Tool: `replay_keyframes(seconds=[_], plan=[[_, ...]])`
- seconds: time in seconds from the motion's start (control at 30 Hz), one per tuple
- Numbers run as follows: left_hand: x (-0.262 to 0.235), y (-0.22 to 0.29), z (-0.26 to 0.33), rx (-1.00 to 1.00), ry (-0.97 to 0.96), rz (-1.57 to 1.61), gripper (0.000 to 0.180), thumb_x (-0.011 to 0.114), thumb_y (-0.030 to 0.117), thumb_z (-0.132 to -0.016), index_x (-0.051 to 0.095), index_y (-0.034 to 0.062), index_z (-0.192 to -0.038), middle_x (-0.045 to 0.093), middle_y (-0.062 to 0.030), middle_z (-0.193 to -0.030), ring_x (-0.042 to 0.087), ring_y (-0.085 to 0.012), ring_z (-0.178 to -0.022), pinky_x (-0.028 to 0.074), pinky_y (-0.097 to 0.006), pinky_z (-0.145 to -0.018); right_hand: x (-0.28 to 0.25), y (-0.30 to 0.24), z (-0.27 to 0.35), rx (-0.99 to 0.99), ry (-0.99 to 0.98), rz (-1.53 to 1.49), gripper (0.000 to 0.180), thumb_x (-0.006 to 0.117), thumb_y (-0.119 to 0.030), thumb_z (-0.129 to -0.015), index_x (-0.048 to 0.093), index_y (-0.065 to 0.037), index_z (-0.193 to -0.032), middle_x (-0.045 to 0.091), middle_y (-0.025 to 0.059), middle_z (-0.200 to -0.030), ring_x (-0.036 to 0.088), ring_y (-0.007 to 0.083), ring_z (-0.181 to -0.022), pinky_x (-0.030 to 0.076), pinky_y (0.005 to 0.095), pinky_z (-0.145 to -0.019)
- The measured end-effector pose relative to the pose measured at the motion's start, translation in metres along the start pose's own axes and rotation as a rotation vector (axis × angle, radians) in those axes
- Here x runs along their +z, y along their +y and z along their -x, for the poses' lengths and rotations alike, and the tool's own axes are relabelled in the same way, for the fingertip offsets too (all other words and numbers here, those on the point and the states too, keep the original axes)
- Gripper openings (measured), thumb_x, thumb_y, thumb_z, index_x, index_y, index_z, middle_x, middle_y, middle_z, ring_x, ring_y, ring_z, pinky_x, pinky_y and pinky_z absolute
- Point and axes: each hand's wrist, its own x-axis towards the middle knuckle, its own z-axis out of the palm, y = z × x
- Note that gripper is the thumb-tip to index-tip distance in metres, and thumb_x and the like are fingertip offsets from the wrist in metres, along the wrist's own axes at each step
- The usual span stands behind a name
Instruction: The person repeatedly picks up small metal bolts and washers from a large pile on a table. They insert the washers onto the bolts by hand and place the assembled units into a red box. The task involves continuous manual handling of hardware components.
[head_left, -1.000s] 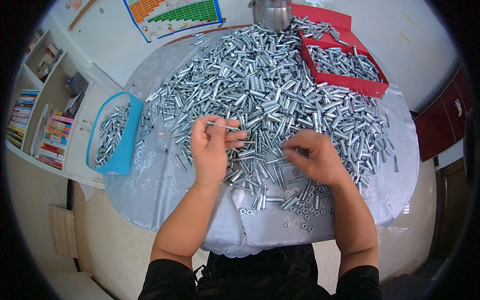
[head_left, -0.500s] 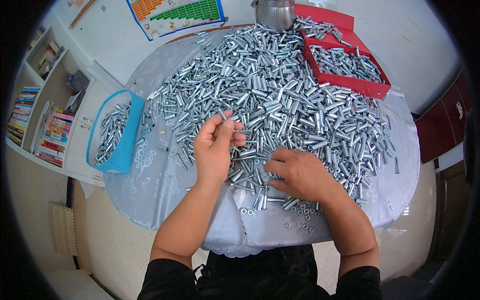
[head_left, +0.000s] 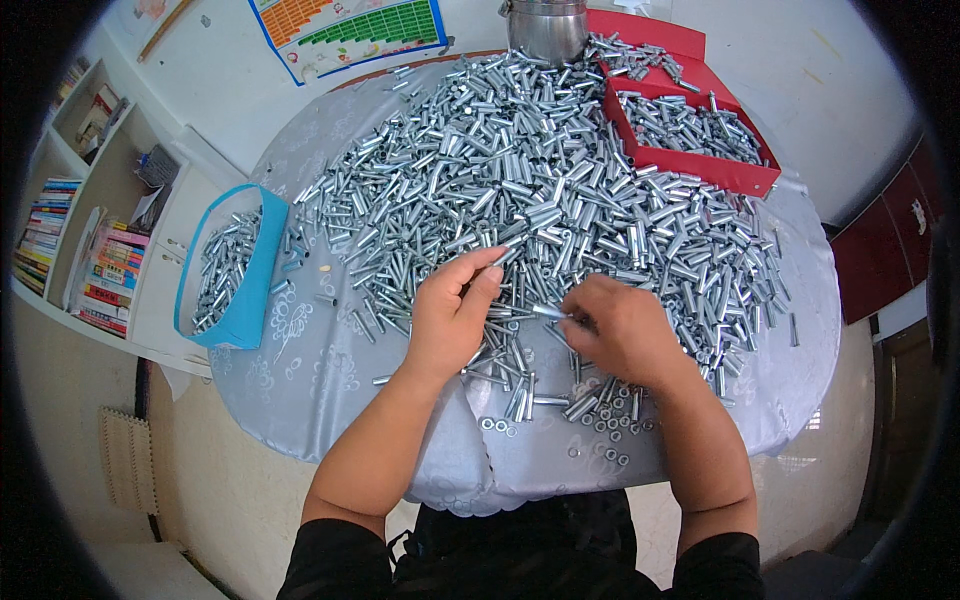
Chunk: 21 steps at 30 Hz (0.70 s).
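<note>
A wide heap of silvery metal sleeves and bolts (head_left: 440, 165) covers much of the table. Over its near part, my left hand (head_left: 450, 315) is closed, pinching a slim metal bolt (head_left: 508, 255) between thumb and index finger; the bolt's far end blends into the heap. To its right, my right hand (head_left: 625, 330) is closed too, its fingertips on a shiny metal sleeve (head_left: 548, 311) that points toward the left hand and is slightly blurred. Below the hands, several loose nuts or washers (head_left: 612, 425) lie close to the table's front edge.
A blue box (head_left: 268, 270) of metal pieces stands at the left. An open red box (head_left: 700, 175), also filled with them, sits at the back right beside a steel pot (head_left: 548, 30). A pale patterned cloth (head_left: 330, 410) covers the round table. Bookshelves (head_left: 120, 190) stand beyond it on the left.
My left hand has moved slightly right and nearer to me, still pinching a piece. My right hand has lifted from the heap's near edge and shifted right, a sleeve now showing at its fingertips.
</note>
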Motion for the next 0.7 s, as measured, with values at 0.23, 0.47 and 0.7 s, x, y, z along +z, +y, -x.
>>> replay_keyframes(seconds=[0.23,0.47,0.7], plan=[[0.002,0.017,0.001,-0.138,-0.063,0.211,0.008,0.062,0.010,-0.093,0.062,0.0026,-0.097,0.066,-0.0043,-0.079,0.045,-0.0016,-0.050,0.035,-0.017,-0.044,-0.007,0.006,-0.006,0.247,0.163,-0.386,0.016,0.070,-0.010,-0.083,0.063,-0.001,-0.094,0.069,0.0129,-0.080,0.069,0.0224,-0.070,0.053,0.0313,-0.063],[0.003,0.012,0.002,-0.213,-0.106,0.284,0.010,0.062,0.011,-0.094,0.063,0.0024,-0.099,0.066,-0.0042,-0.077,0.045,-0.0021,-0.050,0.036,-0.017,-0.044,-0.010,0.002,-0.005,0.232,0.114,-0.442,0.017,0.071,-0.010,-0.083,0.064,0.000,-0.094,0.069,0.0099,-0.079,0.067,0.0166,-0.068,0.053,0.0285,-0.063],[0.005,0.012,0.004,-0.220,-0.179,0.275,0.025,0.055,0.018,-0.099,0.061,-0.0009,-0.114,0.070,-0.0077,-0.089,0.055,-0.0054,-0.055,0.044,-0.019,-0.049,-0.007,-0.005,-0.005,0.228,0.118,-0.502,0.017,0.071,-0.008,-0.084,0.065,0.000,-0.097,0.069,0.0098,-0.079,0.068,0.0158,-0.069,0.053,0.0273,-0.063]])
